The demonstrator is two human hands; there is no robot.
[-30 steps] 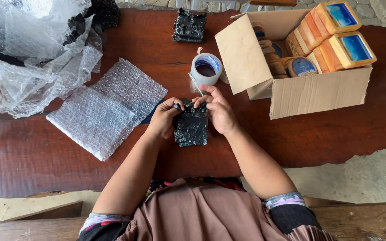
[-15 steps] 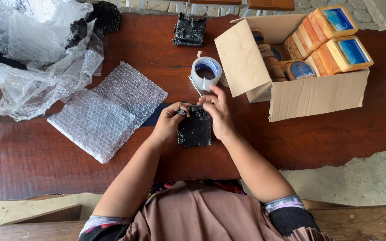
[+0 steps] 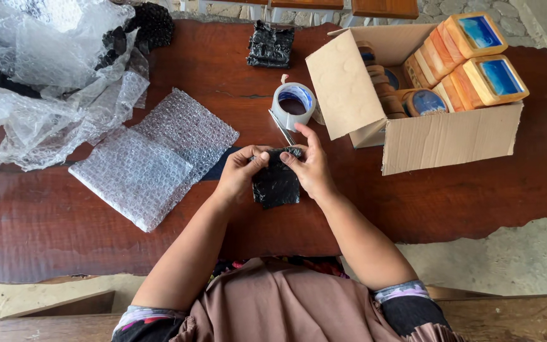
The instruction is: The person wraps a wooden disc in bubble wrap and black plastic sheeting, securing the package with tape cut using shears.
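The dark reddish wooden worktop (image 3: 64, 234) spans the view, and the open brown cardboard box (image 3: 451, 136) of orange wooden blocks with blue tops sits as our landmark at the far right. Well left of the box lies a heap of crumpled clear plastic (image 3: 33, 88), then folded bubble-wrap sheets (image 3: 153, 158). Just left of the box stands a roll of clear tape (image 3: 292, 104); another black wrapped bundle (image 3: 271, 44) rests beyond it. Near the box's front-left corner, the small parcel in black bubble wrap (image 3: 276, 187) lies on the worktop. Left hand (image 3: 238, 177) and right hand (image 3: 311, 168) pinch its top edge, fingers pressed on the fold. Looks like closing the wrap; taping seems called for.
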